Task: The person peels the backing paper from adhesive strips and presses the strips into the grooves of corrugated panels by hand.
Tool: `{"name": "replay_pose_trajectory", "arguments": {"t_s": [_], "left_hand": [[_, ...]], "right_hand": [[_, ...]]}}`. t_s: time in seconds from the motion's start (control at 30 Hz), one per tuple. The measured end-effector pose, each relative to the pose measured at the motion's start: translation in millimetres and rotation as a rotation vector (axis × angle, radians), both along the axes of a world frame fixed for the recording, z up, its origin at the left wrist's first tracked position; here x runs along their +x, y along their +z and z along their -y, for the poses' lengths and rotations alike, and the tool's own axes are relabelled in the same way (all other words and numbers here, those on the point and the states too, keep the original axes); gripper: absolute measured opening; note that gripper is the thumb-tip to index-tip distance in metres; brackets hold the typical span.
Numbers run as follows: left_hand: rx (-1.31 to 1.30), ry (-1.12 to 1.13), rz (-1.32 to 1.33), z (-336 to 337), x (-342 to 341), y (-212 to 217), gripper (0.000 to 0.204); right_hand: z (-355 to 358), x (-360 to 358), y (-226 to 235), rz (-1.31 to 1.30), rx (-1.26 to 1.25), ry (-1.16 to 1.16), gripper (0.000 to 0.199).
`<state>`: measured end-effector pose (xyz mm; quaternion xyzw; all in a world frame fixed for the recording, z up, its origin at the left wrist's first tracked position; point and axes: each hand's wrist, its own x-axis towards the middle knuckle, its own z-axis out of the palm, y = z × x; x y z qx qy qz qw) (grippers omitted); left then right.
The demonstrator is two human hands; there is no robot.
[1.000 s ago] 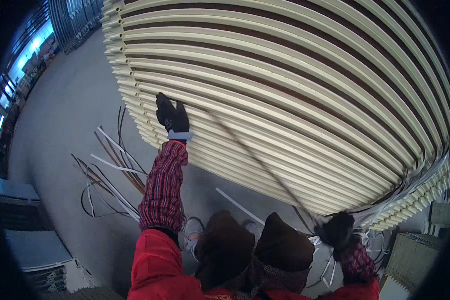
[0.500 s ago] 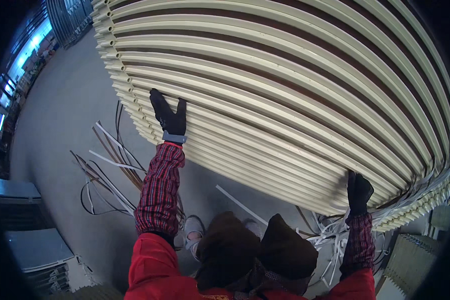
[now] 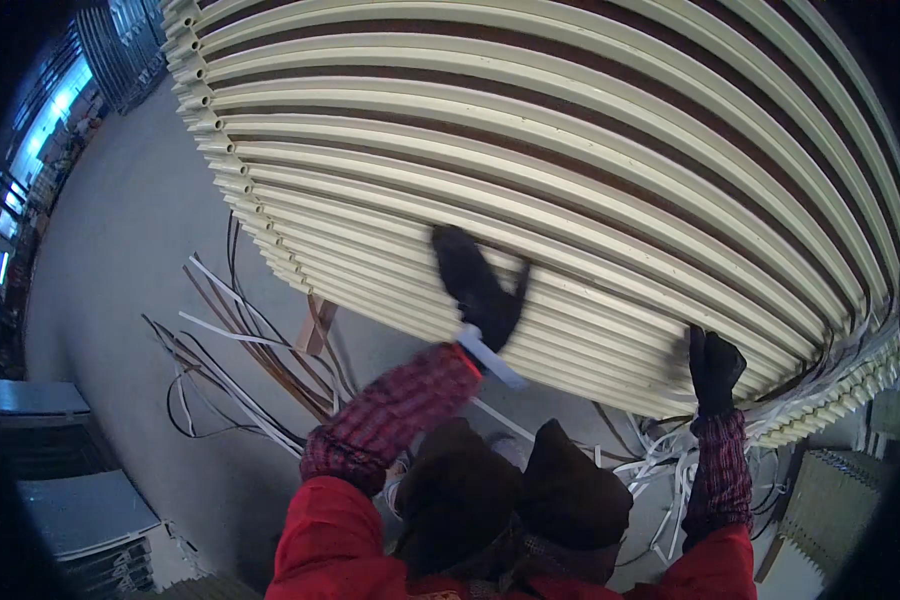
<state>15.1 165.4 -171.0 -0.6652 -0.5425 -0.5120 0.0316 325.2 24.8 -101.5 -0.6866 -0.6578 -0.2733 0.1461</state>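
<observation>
Both gloved hands, left (image 3: 478, 290) and right (image 3: 715, 368), lie flat and spread on the near edge of the stack of cream slats (image 3: 570, 170), gripping nothing, with cut strapping (image 3: 240, 350) loose on the floor (image 3: 120, 260).

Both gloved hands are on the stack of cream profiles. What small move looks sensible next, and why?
Probably slide the left hand back out toward the stack's left end. It lies flat on the cream profiles near the right hand, which rests at the near edge, so the long left part has no hand near it.
</observation>
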Motion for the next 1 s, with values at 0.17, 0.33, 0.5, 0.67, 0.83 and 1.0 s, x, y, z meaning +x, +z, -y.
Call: {"name": "replay_pose_trajectory", "arguments": {"t_s": [0.17, 0.33, 0.5, 0.67, 0.83, 1.0], "left_hand": [[-0.394, -0.529, -0.175, 97, 81, 54, 0.094], [-0.557, -1.289, -0.151, 88, 110, 51, 0.056], [-1.765, -0.985, 0.350, 115, 71, 48, 0.081], [-1.709, -0.924, 1.008, 127, 98, 45, 0.098], [-1.595, -1.033, 1.066, 197, 155, 24, 0.049], [-1.242, -1.223, 0.579, 363, 200, -8, 0.019]], "right_hand": [[3, -8, 11, -0.073, -0.039, -0.020, 0.038], [43, -9, 14, -0.283, -0.153, 0.179, 0.026], [229, 44, -16, -0.439, -0.216, -0.130, 0.015], [636, 147, -169, -0.085, -1.239, -1.053, 0.026], [726, 139, -150, -0.322, -1.466, -1.173, 0.030], [528, 160, -124, -0.491, -0.820, -0.784, 0.037]]}}
